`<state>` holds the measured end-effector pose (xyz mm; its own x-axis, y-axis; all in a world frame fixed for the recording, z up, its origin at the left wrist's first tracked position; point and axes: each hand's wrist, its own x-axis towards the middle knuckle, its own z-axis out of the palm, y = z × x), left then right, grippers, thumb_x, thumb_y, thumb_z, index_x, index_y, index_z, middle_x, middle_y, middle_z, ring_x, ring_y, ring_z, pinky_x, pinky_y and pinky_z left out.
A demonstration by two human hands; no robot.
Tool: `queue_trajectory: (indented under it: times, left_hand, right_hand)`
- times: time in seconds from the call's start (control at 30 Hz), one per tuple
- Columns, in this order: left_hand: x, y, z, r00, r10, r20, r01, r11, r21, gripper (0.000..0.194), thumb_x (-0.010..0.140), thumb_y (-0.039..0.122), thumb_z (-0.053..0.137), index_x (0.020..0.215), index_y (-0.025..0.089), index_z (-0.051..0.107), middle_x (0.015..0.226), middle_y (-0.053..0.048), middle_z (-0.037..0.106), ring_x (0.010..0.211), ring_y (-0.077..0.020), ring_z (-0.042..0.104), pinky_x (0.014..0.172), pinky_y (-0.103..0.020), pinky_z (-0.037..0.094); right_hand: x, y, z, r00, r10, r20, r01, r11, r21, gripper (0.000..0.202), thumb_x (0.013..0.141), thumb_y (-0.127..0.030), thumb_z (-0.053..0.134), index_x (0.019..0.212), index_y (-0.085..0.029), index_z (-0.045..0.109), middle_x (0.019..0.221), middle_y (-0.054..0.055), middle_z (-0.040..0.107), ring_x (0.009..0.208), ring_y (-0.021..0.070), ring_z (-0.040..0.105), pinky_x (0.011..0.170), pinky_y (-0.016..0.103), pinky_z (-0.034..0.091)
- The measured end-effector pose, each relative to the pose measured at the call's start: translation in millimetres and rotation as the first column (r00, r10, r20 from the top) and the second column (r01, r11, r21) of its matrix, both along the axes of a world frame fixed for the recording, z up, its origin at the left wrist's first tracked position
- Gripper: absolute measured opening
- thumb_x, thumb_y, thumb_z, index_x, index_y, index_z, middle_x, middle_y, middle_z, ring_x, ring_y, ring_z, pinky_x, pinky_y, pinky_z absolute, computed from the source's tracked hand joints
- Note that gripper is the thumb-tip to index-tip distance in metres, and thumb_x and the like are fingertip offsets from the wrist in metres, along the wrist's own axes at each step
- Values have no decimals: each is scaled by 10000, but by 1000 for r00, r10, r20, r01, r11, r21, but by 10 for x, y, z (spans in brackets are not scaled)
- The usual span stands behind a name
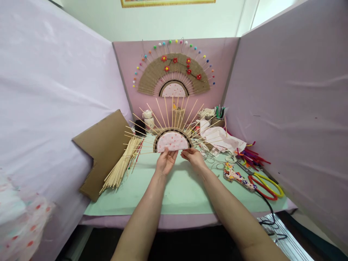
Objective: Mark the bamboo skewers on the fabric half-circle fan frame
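Above the table I hold up a half-round fan base (173, 140), covered in pink dotted cloth with a dark braided trim on its arch. Thin wooden sticks (166, 112) spread out from its curved edge like rays. My left hand (165, 162) grips the straight lower edge near the middle, thumb in front and fingers behind. At the lower right corner, my right hand (193, 158) pinches the edge with bent fingers; the fingertips are partly hidden. A finished-looking fan (152, 74) with red flowers and coloured pompoms hangs on the back panel.
Left of my hands lie a bundle of sticks (122, 163) and a cardboard sheet (106, 145). To the right are a patterned glue gun (239, 177), scissors (265, 185), pipe cleaners (250, 157), pink cloth (223, 137) and loose cord. A white bottle (148, 119) stands behind.
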<state>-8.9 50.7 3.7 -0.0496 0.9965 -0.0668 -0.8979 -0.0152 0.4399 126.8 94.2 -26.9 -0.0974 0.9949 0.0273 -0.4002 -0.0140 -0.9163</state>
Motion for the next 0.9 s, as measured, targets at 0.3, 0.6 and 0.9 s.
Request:
queue_trajectory:
  times: [0.3,0.6,0.9]
  left_hand:
    - [15,-20,20,1000,-18,-14,18,1000,-1,267,973,205,424,1124,148,637,1013,-97,737,987,-140,682,1053,-344,431]
    - [23,8,-1,955,281,-92,-282,959,8,112,827,149,647,934,183,645,846,-15,742,764,-115,702,879,-317,542]
    - [0,13,39,930,362,-65,-364,931,-25,151,758,75,630,870,176,643,837,-4,734,735,-98,683,826,-277,553]
  right_hand:
    - [17,12,-37,968,44,245,-67,994,86,296,652,-136,607,944,-183,624,1092,78,684,1057,204,642,847,327,559]
    - [376,1,45,742,159,652,-295,950,104,308,681,-159,682,989,-158,667,1131,113,673,1073,239,615,1037,428,416]
    - [668,524,132,706,272,654,-316,947,-53,220,719,-168,732,938,-165,704,1034,58,718,980,190,649,945,334,487]
